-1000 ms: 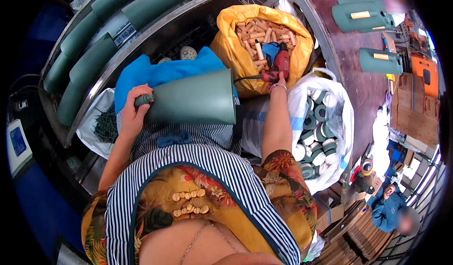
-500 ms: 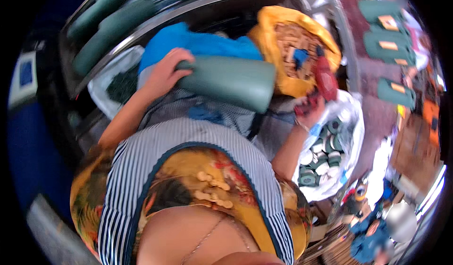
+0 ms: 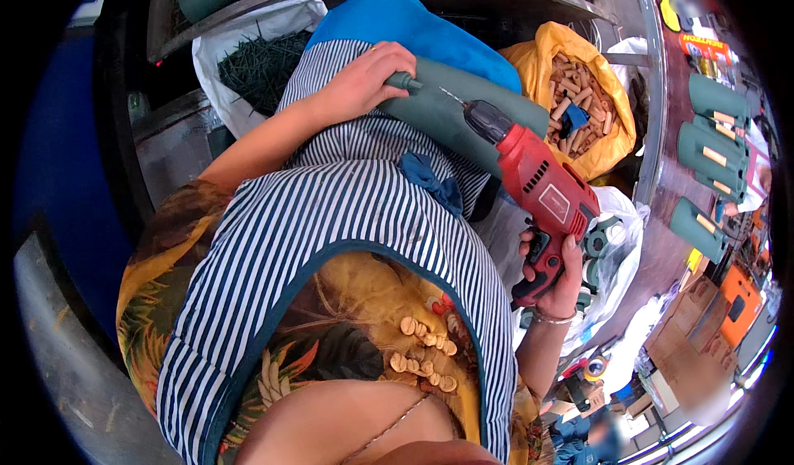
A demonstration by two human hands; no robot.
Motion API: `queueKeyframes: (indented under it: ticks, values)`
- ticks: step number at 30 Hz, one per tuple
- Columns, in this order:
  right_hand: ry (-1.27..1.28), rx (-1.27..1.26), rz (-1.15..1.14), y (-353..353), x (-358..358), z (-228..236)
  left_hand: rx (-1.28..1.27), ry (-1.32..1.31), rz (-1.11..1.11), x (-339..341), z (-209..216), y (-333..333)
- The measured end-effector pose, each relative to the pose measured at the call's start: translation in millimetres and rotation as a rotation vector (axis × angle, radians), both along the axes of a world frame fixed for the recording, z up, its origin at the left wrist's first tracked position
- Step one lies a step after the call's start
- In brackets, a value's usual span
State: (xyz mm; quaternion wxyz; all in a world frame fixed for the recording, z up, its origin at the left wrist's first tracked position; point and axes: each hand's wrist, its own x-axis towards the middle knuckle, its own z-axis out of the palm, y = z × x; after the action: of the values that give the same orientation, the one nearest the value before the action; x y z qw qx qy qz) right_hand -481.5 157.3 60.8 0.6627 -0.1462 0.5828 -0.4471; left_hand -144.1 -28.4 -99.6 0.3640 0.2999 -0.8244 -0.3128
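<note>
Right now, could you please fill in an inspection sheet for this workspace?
Surface: blue cloth and striped apron over the lap; dark reddish-brown table at right.
Job's things: dark green tapered cylinder across the lap; red-and-black power drill, bit over the cylinder, contact unclear.
Clutter: yellow bag of tan rods; white bag of thin green strips; white plastic bag of green-and-white round parts.
Hands: left hand grips the cylinder's end; right hand grips the drill.
Cables: nothing seen at the drill.
Surroundings: cardboard boxes, lower right.
</note>
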Motion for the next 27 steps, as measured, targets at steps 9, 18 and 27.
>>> queueKeyframes:
  ticks: [9,18,27]
  values:
    - [-0.034,0.114,0.114,-22,-1,6,-0.024,0.002,0.014,0,-5,0]
    - [-0.068,0.147,0.103,-31,1,7,-0.021,0.008,-0.001,1,-6,-2]
    - [-0.004,0.226,0.185,-50,-3,19,-0.025,0.045,0.002,0,-24,3]
